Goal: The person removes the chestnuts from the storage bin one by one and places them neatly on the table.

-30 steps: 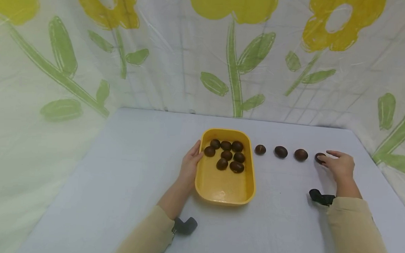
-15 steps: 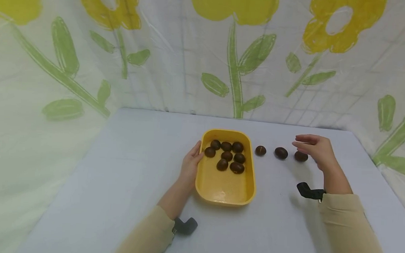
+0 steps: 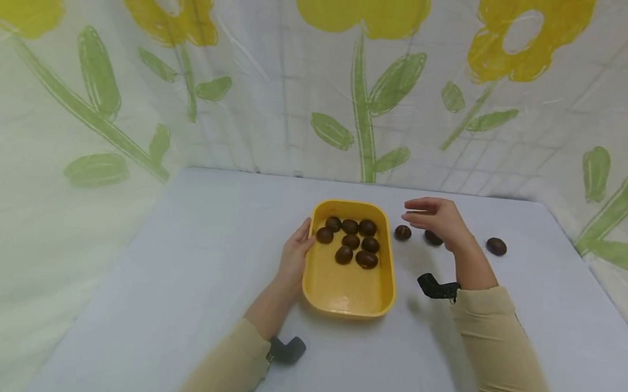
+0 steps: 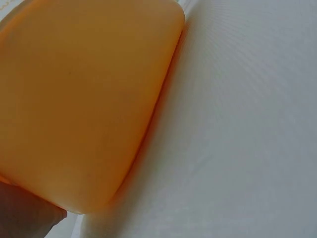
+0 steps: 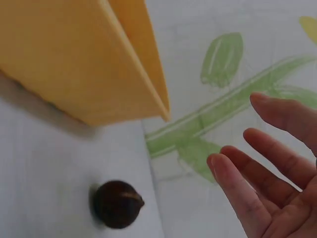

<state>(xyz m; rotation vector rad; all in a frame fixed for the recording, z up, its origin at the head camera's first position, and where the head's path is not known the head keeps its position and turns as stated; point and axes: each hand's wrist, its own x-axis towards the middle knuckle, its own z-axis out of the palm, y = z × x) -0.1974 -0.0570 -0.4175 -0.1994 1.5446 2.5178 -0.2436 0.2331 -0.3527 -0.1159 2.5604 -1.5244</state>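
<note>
Probably between placements: gripping yellow tray [image 3: 344, 286] with left hand [image 3: 293, 257]; hovering just right of tray with unfilled, slack-fingered right hand [image 3: 440, 218]; likely needing pinch on brown nut [image 3: 366, 259] inside tray, with long axis roughly crosswise; as for row nut [image 5: 118, 204], just right of tray, with tip seemingly pointing away from tray's near end

A curtain [image 3: 276, 91] (flowered) hangs behind the table [image 3: 208, 238].

Orange tray [image 4: 89, 94], fingers [image 4: 27, 210] against it, white tabletop [image 4: 247, 134]
</note>
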